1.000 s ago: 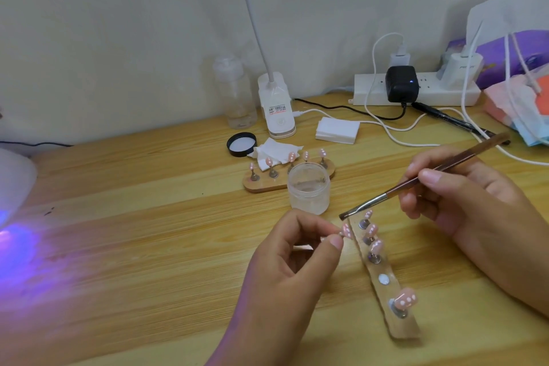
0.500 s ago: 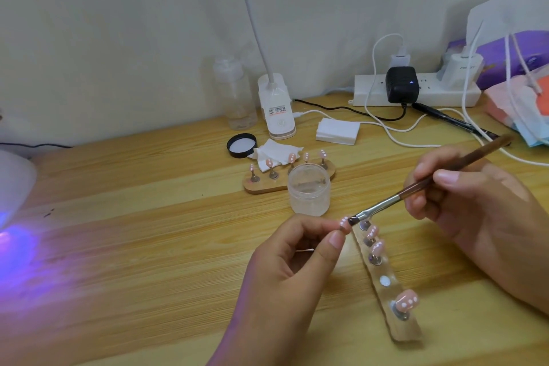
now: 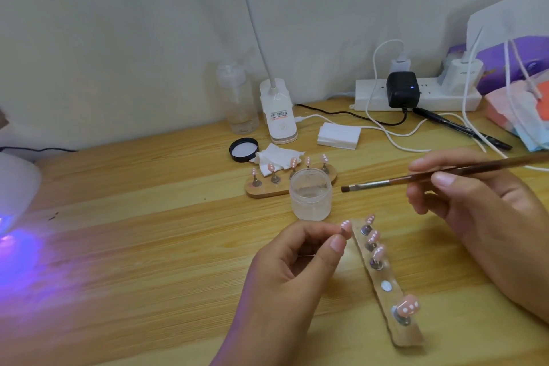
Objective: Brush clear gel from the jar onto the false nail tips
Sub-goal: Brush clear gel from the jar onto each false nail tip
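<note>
Far left of both grips, a white curing lamp [image 3: 15,187] is throwing purple light across the wooden table [image 3: 148,246]. Beyond the pinch of the left hand [image 3: 291,267], a curved wooden stand [image 3: 267,192] is carrying five pink dotted tips [image 3: 293,162] on pegs. The open jar [image 3: 310,194] of clear gel is standing upright just in front of it, with a black lid [image 3: 243,149] lying further back to the left. The left hand is pinching one false nail tip [image 3: 345,226] — pink with white dots — between thumb and forefinger, holding it up on the near side of the jar, just left of the far end of a long wooden strip [image 3: 386,294]. That strip is lying flat and running from the pinch toward the viewer, with four more tips sitting on its pegs. Up and right of the pinched tip, clear of it, the brush [image 3: 416,180] is hanging in the air, its bristles pointing left and stopping just right of the jar's rim without touching. The right hand [image 3: 469,205] is gripping the brush handle between thumb and fingers, and the handle is running on past that grip to the right edge of view. Behind that grip a white power strip [image 3: 436,99] is lying against the wall.
</note>
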Motion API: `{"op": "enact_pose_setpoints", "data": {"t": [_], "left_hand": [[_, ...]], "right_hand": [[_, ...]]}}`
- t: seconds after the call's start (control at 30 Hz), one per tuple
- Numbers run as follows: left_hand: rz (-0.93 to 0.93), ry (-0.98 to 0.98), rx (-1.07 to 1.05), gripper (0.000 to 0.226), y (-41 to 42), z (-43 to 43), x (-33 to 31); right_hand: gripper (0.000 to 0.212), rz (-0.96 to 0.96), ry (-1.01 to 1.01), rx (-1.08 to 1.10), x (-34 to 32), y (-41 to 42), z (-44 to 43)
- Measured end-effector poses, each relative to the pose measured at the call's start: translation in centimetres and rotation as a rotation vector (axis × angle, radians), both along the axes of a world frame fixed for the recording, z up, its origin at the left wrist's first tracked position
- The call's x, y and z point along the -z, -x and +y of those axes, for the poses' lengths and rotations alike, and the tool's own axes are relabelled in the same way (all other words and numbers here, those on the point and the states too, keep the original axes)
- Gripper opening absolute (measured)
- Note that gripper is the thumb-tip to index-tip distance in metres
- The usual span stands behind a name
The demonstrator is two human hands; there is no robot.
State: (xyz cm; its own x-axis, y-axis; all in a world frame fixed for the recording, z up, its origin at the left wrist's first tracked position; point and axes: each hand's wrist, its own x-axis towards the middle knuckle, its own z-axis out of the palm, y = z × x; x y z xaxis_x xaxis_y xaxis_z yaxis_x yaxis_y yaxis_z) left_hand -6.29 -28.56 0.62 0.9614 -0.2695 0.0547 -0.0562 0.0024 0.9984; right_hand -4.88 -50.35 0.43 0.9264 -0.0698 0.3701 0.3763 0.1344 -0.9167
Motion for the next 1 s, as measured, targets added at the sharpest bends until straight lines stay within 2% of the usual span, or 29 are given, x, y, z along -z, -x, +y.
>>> {"op": "enact_pose_setpoints", "data": {"t": [0.1, 0.17, 0.23, 0.43, 0.6, 0.73, 0.87, 1.0], "left_hand": [[0.001, 0.031, -0.002, 0.014, -0.1, -0.02, -0.06], [0.006, 0.042, 0.0, 0.012, -0.08, -0.05, -0.17], [0.011, 0.033, -0.004, 0.011, -0.05, -0.06, -0.17], [0.012, 0.021, -0.011, 0.008, 0.04, -0.12, -0.2], [0.001, 0.015, -0.015, 0.007, 0.06, -0.13, -0.15], [0.001, 0.012, -0.016, 0.007, 0.03, -0.07, -0.09], [0.003, 0.014, -0.003, 0.006, 0.09, -0.07, -0.13], [0.002, 0.015, 0.015, 0.007, 0.05, -0.02, -0.16]], "right_hand": [[0.016, 0.009, -0.07, -0.055, -0.13, -0.06, -0.08], [0.031, 0.034, -0.093, -0.085, -0.28, 0.03, 0.01], [0.037, 0.066, -0.125, -0.093, -0.46, 0.03, 0.18], [0.037, 0.117, -0.185, -0.088, -0.71, -0.03, 0.23], [0.035, 0.106, -0.147, -0.119, -0.82, 0.31, 0.52], [0.024, 0.093, -0.134, -0.134, -0.78, 0.39, 0.56], [0.034, 0.099, -0.106, -0.128, -0.85, 0.5, 0.64], [0.035, 0.096, -0.065, -0.104, -0.64, 0.45, 0.68]]}}
